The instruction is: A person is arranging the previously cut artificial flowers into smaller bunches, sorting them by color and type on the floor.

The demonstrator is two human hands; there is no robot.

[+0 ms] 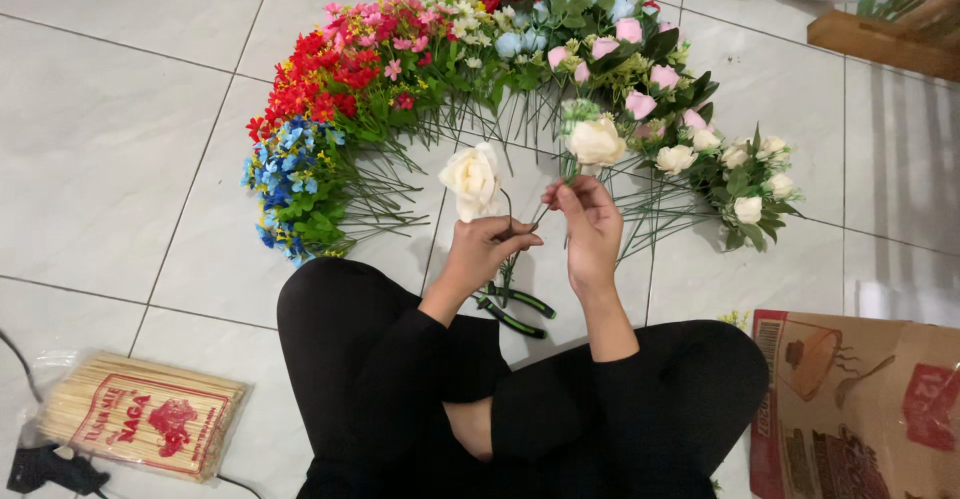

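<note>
My crossed legs (520, 399) in black lie closest, on the tiled floor (100, 159). Beyond them an arc of artificial flowers (400, 69) fans out. My left hand (485, 249) grips a cream rose (472, 181) by its stem; my right hand (590, 224) pinches the stem below another cream rose (595, 142). Green-handled pliers (515, 309) lie just beneath.

Cardboard box (860, 409) cut off bottom-right.

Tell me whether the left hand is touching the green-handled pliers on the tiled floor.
Apart. The head view shows the left hand raised, gripping a cream rose stem, with the green-handled pliers lying on the floor below it.
</note>
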